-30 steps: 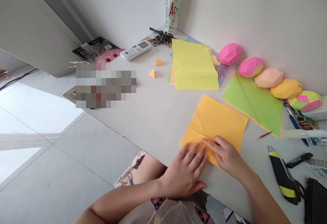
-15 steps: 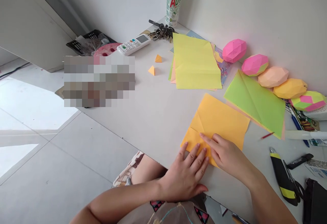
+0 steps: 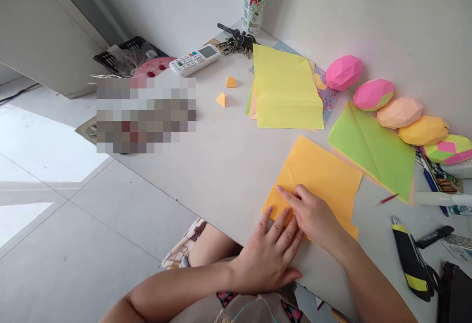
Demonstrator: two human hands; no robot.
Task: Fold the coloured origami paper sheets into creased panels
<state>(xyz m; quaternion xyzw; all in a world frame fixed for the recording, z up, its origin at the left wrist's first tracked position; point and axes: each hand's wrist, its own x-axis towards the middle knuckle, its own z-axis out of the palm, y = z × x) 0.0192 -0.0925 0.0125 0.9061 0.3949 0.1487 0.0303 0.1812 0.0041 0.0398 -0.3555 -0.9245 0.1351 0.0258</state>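
A sheet of orange paper (image 3: 326, 178) lies on the table, its near-left edge folded over along a crease. My left hand (image 3: 271, 247) rests flat with spread fingers, fingertips on the near edge of the folded part. Beside it, my right hand (image 3: 316, 217) stretches its index finger onto the fold near the paper's left side, while its other fingers curl under. Neither hand grips anything. The right hand covers part of the crease and the sheet's lower middle.
Beyond lie a yellow sheet stack (image 3: 289, 87), green paper (image 3: 372, 148) and two small orange paper pieces (image 3: 231, 82). Faceted paper shapes (image 3: 400, 112) line the wall. At right are a utility knife (image 3: 409, 259) and pens; a remote (image 3: 195, 60), keys (image 3: 239, 43) and spray can (image 3: 255, 3) stand behind.
My right index finger has slid left along the fold, toward the paper's left edge. My left hand stays in place. The view has shifted slightly.
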